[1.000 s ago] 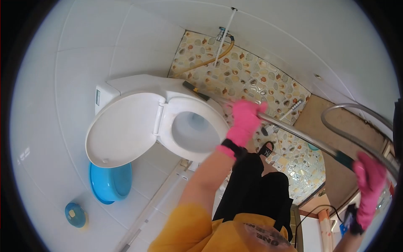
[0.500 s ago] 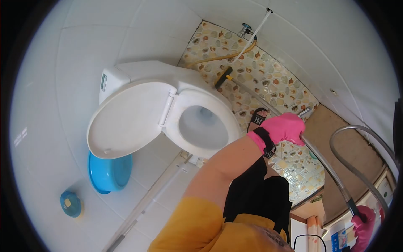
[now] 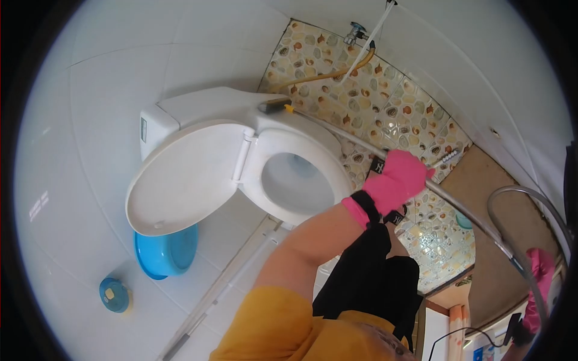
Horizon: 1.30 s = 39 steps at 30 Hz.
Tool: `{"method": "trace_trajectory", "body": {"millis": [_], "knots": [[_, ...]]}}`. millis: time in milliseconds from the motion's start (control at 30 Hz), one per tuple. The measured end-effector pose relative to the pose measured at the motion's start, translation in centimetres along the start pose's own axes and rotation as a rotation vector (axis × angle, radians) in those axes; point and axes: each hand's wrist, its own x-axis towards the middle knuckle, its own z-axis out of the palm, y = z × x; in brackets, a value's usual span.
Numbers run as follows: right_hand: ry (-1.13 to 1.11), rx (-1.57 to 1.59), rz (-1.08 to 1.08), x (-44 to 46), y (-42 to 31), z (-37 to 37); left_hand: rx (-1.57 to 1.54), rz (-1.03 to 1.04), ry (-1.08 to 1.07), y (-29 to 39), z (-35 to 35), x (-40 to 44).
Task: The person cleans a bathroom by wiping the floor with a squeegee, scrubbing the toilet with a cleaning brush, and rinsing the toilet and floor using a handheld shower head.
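My left hand (image 3: 397, 180), in a pink rubber glove with a black band at the wrist, is closed round the metal pole of a long-handled brush (image 3: 346, 135). The dark brush head (image 3: 274, 106), with its yellow joint, lies against the far side of the white toilet (image 3: 211, 101), behind the seat. At the right edge my right hand (image 3: 540, 268), also pink-gloved, is closed at the pole's upper end, partly hidden by a grey hose (image 3: 521, 246). The toilet's lid (image 3: 183, 180) is raised, and its bowl (image 3: 298, 183) shows.
A blue basin (image 3: 168, 249) and a small blue-lidded container (image 3: 114, 295) are left of the toilet. A tap (image 3: 355, 33) with a yellowish hose (image 3: 319, 78) is on the far wall. My sandalled feet (image 3: 377, 165) stand on the pebble-patterned floor (image 3: 415, 114). A brown board (image 3: 500, 222) lies right.
The brush head has moved left from the patterned floor up against the toilet's side. My left hand has shifted slightly left and up; my right hand has risen and moved right.
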Motion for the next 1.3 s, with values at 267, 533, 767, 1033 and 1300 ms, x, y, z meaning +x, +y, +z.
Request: {"method": "trace_trajectory", "body": {"millis": [267,533,767,1033,1300], "knots": [[-0.137,-0.417,-0.198,0.1,-18.8,5.6,0.027,-0.085,0.102,-8.9,2.4,2.6],[0.043,0.039,0.031,0.7,-8.2,-4.8,-0.091,0.054,0.264,2.7,-2.3,1.7],[-0.069,-0.367,-0.524,5.1,-11.8,2.7,0.078,-0.131,-0.073,-6.3,1.4,3.5],[-0.146,-0.379,-0.610,4.6,-9.7,-0.1,-0.022,-0.111,0.086,-1.0,0.1,2.4],[0.016,-0.088,-0.344,5.5,-6.5,-3.3,-0.048,-0.047,0.063,0.5,-1.4,2.9]]}}
